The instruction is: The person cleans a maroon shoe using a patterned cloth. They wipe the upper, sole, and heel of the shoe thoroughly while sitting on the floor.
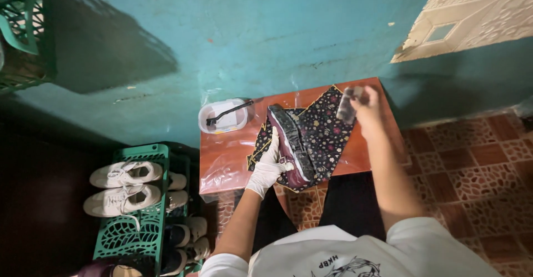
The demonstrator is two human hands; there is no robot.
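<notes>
**Maroon shoe held sole-up over patterned cloth**

Maroon, smooth-sided, with a dark ridged sole: 1 shoe (288, 146) stood tilted on its side on the small reddish-brown table (227, 155), sole facing up. The left hand (267, 166), in 1 white glove, was closed around the shoe's heel end. The bare right hand (366, 106) was closed on 1 small, blurred grey rectangular object (346, 104); what it was could not be told. 1 black cloth (327, 130) with a small floral print lay under the shoe, on clear plastic sheeting covering the tabletop. 1 white oval tub (224, 117) sat at the table's far left corner, 1 dark-handled brush (229, 112) resting across it. A green plastic rack (136, 230) left of the table held 2 white laced sneakers (123, 187) on top, with more shoes below, count unclear.
</notes>
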